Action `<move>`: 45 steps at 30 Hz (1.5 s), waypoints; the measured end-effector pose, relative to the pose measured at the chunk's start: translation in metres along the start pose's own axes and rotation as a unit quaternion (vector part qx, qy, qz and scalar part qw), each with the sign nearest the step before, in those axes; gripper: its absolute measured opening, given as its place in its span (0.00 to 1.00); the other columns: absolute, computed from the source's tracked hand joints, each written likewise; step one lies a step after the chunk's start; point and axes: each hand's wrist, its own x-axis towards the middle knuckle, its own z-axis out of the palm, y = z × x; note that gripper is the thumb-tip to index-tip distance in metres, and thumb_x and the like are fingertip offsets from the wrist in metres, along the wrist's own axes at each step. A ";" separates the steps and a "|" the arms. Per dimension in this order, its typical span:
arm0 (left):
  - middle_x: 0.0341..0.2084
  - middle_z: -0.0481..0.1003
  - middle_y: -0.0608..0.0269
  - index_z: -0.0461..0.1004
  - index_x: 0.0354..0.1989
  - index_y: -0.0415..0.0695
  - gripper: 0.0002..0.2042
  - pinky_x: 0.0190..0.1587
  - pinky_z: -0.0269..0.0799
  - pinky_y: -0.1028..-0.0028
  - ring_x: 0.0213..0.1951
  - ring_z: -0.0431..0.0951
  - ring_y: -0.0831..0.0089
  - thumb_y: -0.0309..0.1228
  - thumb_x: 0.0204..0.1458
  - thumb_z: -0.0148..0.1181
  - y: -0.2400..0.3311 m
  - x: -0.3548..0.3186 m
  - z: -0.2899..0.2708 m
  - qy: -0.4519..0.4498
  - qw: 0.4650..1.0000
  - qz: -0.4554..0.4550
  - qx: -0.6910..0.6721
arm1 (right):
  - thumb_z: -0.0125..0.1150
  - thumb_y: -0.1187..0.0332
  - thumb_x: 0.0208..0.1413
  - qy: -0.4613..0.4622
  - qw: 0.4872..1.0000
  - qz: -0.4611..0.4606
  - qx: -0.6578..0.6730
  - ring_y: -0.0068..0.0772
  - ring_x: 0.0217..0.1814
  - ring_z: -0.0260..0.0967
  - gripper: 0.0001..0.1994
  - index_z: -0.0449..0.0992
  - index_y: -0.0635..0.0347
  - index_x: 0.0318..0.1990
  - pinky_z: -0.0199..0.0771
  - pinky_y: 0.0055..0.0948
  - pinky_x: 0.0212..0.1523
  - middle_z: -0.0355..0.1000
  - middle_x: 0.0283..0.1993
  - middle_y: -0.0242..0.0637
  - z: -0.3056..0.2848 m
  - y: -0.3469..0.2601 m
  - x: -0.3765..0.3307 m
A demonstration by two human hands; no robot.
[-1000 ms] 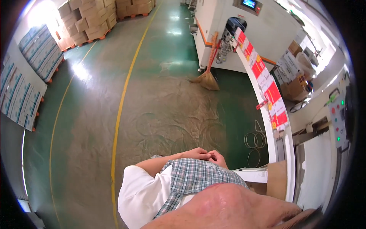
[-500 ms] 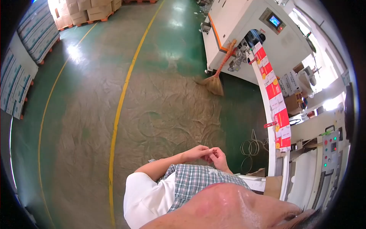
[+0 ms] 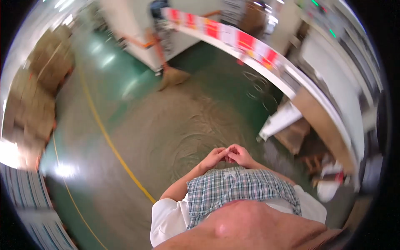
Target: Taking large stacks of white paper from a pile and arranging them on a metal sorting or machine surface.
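Head view: we have our left hand (image 3: 215,157) and right hand (image 3: 241,156) brought together in front of the checked apron (image 3: 246,185), fingers curled and fingertips meeting. We see nothing gripped, though we cannot tell whether something small sits hidden between the fingers. The apron lies just behind the hands, and it is the thing nearest to them. Well apart from both hands, ahead and to our right, a row of red-and-white packs (image 3: 228,35) lies along a white rail (image 3: 271,79) that curves from the pale machine (image 3: 129,21) toward our right side. Neither hand touches the packs or the rail, so we judge this to be a pause, with no handling step under way. As we read it, any move on the packs would call for parting the fingers and reaching up and to the right, over the gap where a coiled cable (image 3: 258,83) lies on the floor. A broom (image 3: 173,78) leans by the machine's corner, clear of that path. The surroundings are blurred, so we leave the finer details of the packs unsaid.
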 end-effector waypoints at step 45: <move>0.26 0.74 0.57 0.71 0.30 0.40 0.11 0.34 0.69 0.69 0.29 0.74 0.64 0.36 0.47 0.53 -0.148 0.742 0.449 -0.227 0.719 0.132 0.644 | 0.50 0.67 0.49 0.855 0.359 0.086 -0.364 0.38 0.27 0.67 0.07 0.70 0.60 0.31 0.66 0.33 0.29 0.69 0.27 0.39 -0.870 0.037 -0.448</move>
